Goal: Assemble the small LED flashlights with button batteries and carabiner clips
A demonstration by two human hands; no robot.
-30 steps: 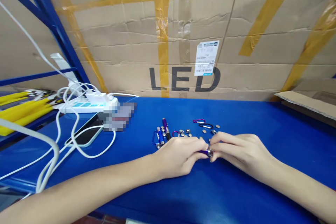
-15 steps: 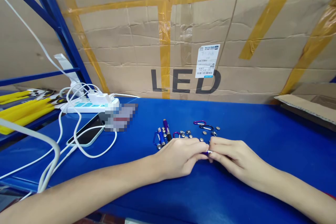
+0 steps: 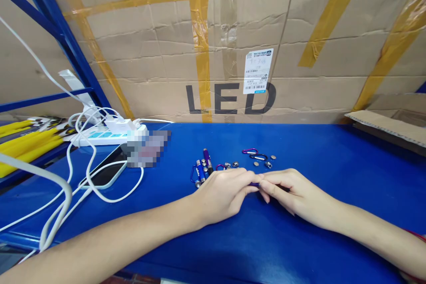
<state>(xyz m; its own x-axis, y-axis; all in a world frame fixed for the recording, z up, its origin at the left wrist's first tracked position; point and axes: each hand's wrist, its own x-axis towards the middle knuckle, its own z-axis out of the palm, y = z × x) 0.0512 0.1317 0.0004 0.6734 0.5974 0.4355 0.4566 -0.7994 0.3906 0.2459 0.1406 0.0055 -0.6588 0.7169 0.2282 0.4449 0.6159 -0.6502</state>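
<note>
My left hand [image 3: 226, 193] pinches a small purple-blue metal tube [image 3: 254, 184], mostly hidden by the fingers. At its right end my right hand [image 3: 294, 191] is closed on it too, fingertips meeting those of the left. Beyond the left hand lie a purple pen-shaped light [image 3: 207, 158] with a black end and a short blue one [image 3: 200, 171], next to a blue carabiner [image 3: 193, 173]. A purple carabiner [image 3: 249, 151] and a black carabiner [image 3: 258, 157] lie farther back. Several button cells [image 3: 273, 157] and small metal parts [image 3: 268, 165] are scattered around them.
The blue tabletop [image 3: 319, 151] ends at a large cardboard box [image 3: 149, 53] behind. On the left are a phone [image 3: 106, 171], a power strip [image 3: 100, 136], looping white cables [image 3: 91, 177] and yellow-wrapped items [image 3: 29, 142]. An opened carton [image 3: 386, 128] stands at the right.
Both hands stay joined on the tube. My right fingers have shifted over its end, covering the silvery tip that showed before. The whole view has shifted slightly.
</note>
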